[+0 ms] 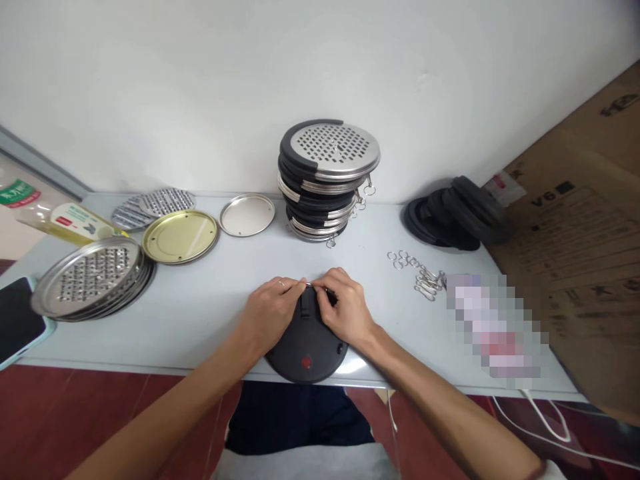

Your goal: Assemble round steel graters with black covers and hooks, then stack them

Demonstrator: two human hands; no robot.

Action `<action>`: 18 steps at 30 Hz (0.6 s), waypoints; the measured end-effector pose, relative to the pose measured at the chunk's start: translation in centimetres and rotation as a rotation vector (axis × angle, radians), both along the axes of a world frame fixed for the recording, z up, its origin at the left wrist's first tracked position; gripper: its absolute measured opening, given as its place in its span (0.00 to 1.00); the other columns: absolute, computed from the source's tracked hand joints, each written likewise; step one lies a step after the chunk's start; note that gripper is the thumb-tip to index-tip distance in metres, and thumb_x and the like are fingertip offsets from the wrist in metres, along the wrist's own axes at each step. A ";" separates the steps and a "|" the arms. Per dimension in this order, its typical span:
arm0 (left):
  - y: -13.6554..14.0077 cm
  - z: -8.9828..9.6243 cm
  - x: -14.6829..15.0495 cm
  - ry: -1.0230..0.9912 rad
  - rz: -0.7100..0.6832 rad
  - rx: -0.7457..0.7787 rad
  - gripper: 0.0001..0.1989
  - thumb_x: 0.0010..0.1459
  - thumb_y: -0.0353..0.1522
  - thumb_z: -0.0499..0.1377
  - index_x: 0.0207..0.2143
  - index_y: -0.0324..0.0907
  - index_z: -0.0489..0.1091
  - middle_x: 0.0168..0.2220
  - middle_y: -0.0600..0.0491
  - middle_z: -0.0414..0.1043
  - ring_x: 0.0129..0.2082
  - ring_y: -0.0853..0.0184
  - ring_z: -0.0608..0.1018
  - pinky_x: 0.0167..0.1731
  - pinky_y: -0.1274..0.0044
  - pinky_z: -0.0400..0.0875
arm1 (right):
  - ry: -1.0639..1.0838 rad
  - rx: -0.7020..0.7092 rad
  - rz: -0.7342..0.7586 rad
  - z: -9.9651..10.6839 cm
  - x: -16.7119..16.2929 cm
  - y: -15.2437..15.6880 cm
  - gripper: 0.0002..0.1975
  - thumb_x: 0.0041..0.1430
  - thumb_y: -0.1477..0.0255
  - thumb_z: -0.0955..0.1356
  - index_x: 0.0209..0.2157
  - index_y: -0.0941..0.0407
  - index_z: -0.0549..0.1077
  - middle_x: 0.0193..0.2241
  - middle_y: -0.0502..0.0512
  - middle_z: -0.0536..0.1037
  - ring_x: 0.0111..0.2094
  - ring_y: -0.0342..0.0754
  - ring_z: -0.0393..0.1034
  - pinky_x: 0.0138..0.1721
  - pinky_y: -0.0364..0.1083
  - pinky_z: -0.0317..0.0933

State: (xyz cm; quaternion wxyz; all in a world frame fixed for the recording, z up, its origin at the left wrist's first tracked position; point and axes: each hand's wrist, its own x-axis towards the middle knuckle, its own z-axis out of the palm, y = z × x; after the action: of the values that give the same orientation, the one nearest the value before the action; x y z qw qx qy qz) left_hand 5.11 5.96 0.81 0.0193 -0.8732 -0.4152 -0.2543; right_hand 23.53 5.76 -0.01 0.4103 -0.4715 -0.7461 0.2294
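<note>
A round black disc (306, 343) with a red mark lies flat near the table's front edge. At its far rim, both hands meet over a small shiny metal piece (309, 285), mostly hidden by fingertips; whether it is a ring or a clip I cannot tell. My left hand (274, 308) pinches it from the left, with a thin ring on one finger. From the other side my right hand (346, 308) closes on it with thumb and fingers, resting over the disc's upper right. Loose metal rings and clips (427, 283) lie to the right.
Behind the hands rises a stack of black-rimmed graters (335, 143). Metal grater discs (100, 267), gold lids (180, 237), a silver lid (247, 215), a bottle (70, 217) and a phone (23, 317) stand left. Black holders (440, 217) and a cardboard box (575, 233) are right.
</note>
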 end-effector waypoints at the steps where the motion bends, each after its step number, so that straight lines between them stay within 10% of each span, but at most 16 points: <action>1: 0.0 0.0 0.0 0.001 -0.001 0.005 0.12 0.66 0.25 0.52 0.46 0.40 0.73 0.36 0.50 0.80 0.35 0.65 0.79 0.37 0.73 0.75 | 0.033 -0.029 -0.018 0.0 0.0 0.0 0.12 0.60 0.81 0.64 0.35 0.55 0.78 0.29 0.53 0.74 0.33 0.49 0.67 0.36 0.48 0.64; 18: -0.2 0.7 0.6 0.110 0.021 -0.050 0.18 0.64 0.24 0.52 0.55 0.41 0.68 0.36 0.50 0.80 0.35 0.63 0.79 0.37 0.71 0.71 | 0.326 -0.062 -0.092 -0.3 -0.3 0.3 0.05 0.63 0.73 0.65 0.34 0.54 0.73 0.28 0.50 0.72 0.28 0.45 0.65 0.32 0.45 0.62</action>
State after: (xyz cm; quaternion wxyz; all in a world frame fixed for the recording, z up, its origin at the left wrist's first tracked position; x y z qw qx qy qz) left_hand 5.73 5.72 1.53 0.0228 -0.8818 -0.4288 -0.1952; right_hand 23.22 6.06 -0.27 0.5214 -0.4740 -0.6398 0.3069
